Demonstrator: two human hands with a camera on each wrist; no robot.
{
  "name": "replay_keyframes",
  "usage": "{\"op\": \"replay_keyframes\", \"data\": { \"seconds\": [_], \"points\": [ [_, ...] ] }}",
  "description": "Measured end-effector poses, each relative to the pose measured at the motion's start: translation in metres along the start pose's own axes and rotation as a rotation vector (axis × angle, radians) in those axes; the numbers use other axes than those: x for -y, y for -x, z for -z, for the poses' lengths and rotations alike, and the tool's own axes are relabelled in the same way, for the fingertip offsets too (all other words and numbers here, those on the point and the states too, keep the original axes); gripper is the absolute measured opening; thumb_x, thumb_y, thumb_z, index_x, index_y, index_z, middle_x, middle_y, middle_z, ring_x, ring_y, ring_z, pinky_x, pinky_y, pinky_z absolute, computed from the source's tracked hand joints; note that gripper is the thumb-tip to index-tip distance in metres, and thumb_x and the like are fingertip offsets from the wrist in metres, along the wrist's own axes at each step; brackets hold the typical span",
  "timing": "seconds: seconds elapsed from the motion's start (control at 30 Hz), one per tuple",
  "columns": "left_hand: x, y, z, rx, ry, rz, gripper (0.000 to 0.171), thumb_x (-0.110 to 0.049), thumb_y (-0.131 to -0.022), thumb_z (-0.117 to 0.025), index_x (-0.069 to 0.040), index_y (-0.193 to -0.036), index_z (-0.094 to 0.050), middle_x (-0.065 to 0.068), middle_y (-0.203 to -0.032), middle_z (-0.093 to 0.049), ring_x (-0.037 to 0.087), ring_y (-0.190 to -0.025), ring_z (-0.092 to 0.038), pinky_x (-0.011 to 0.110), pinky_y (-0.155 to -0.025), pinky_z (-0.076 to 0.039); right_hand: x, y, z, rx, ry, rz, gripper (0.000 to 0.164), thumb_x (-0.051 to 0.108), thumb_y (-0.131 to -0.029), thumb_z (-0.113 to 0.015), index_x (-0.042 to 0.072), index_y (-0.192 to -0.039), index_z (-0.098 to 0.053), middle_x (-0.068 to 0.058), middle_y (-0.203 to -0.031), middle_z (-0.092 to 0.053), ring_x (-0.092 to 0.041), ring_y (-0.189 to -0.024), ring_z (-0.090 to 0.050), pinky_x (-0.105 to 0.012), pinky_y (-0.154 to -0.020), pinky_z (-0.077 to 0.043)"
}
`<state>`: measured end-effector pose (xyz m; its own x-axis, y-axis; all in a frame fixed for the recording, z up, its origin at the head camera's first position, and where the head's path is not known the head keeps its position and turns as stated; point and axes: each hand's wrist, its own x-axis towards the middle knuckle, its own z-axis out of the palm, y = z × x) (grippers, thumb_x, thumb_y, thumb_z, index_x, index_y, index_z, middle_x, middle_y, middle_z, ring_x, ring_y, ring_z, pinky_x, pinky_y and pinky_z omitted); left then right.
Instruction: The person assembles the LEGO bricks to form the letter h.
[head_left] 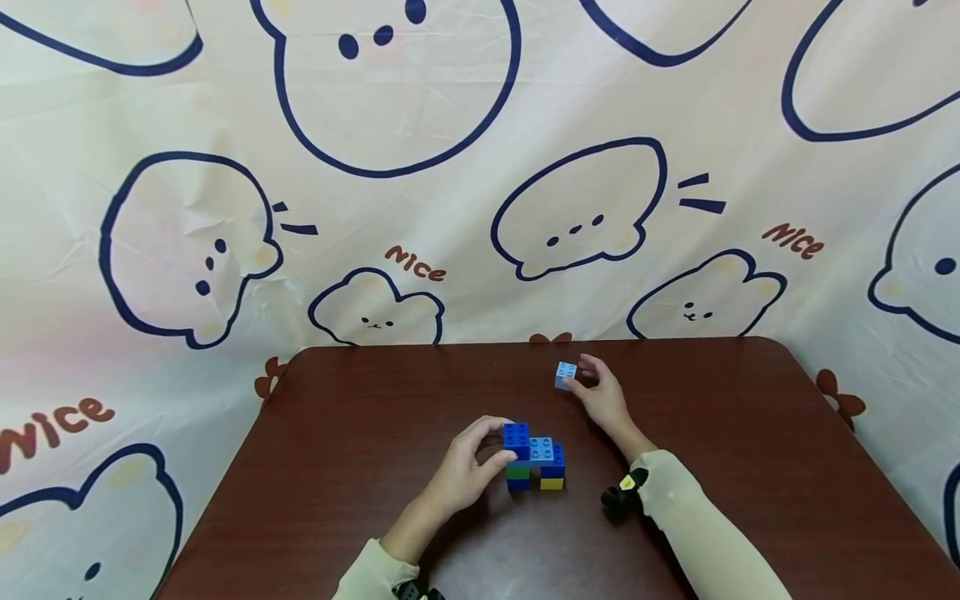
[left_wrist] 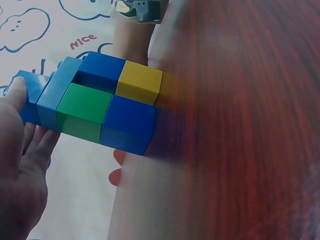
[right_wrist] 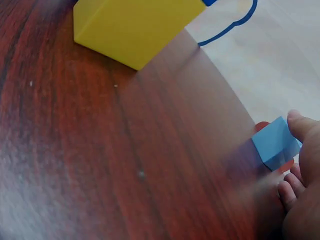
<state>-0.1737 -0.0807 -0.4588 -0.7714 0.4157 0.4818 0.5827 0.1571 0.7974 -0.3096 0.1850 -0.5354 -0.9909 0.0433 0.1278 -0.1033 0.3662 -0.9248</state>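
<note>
A small structure of toy building bricks stands on the table, with a dark blue brick [head_left: 516,435] at its upper left. My left hand [head_left: 462,473] grips that brick, thumb in front and fingers behind. Beside it a medium-blue brick [head_left: 541,450] bridges two legs. The left leg has a green brick [left_wrist: 85,107] over a blue brick [left_wrist: 127,122]; on the right, a blue brick [left_wrist: 101,70] sits over a yellow brick [left_wrist: 140,82]. Farther back, my right hand [head_left: 606,402] pinches a loose light blue brick [head_left: 566,376] between thumb and fingers.
The brown wooden table [head_left: 337,417] has its back edge just beyond the right hand. Behind it hangs a pale cloth [head_left: 465,308] with cartoon outlines. A black wrist device [head_left: 622,493] sits at the right sleeve.
</note>
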Motion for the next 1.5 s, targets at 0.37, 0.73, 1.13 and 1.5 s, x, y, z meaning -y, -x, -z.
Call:
{"op": "replay_keyframes", "data": {
  "seconds": [0.37, 0.73, 1.13, 1.5],
  "points": [
    [-0.001, -0.001, 0.0, -0.01, 0.006, 0.014, 0.029, 0.007, -0.093, -0.067, 0.01, -0.121, -0.06, 0.021, -0.115, -0.064, 0.022, -0.106, -0.064, 0.04, -0.092, -0.057, -0.003, 0.001, -0.01, -0.048, 0.12, 0.053, 0.055, 0.02, -0.097, -0.073, 0.002, -0.145, -0.052, -0.023, -0.133, -0.059, -0.038, -0.123, -0.055, -0.053, -0.101, -0.048],
    [-0.003, -0.002, 0.0, 0.002, 0.03, 0.049, 0.029, 0.005, -0.095, -0.066, 0.01, -0.123, -0.059, 0.021, -0.117, -0.063, 0.023, -0.107, -0.063, 0.048, -0.091, -0.056, -0.002, 0.003, -0.014, -0.128, 0.19, 0.046, 0.043, 0.019, -0.095, -0.075, 0.003, -0.133, -0.061, -0.02, -0.123, -0.065, -0.034, -0.114, -0.06, -0.051, -0.096, -0.052],
    [0.038, 0.005, -0.006, 0.0, 0.042, 0.051, 0.031, -0.006, -0.097, -0.067, -0.003, -0.127, -0.061, 0.011, -0.12, -0.064, 0.02, -0.109, -0.064, 0.036, -0.095, -0.056, -0.001, 0.007, -0.005, -0.049, 0.156, 0.029, 0.04, 0.02, -0.092, -0.078, 0.002, -0.126, -0.066, -0.017, -0.113, -0.07, -0.03, -0.103, -0.065, -0.047, -0.091, -0.056],
    [0.038, 0.007, -0.006, 0.008, 0.07, 0.065, 0.03, -0.007, -0.099, -0.065, -0.004, -0.129, -0.061, 0.011, -0.122, -0.063, 0.018, -0.11, -0.063, 0.028, -0.095, -0.055, 0.003, 0.018, 0.008, 0.018, 0.167, 0.049, 0.039, 0.019, -0.091, -0.08, 0.003, -0.123, -0.068, -0.014, -0.11, -0.071, -0.028, -0.099, -0.067, -0.044, -0.088, -0.057]
  ]
}}
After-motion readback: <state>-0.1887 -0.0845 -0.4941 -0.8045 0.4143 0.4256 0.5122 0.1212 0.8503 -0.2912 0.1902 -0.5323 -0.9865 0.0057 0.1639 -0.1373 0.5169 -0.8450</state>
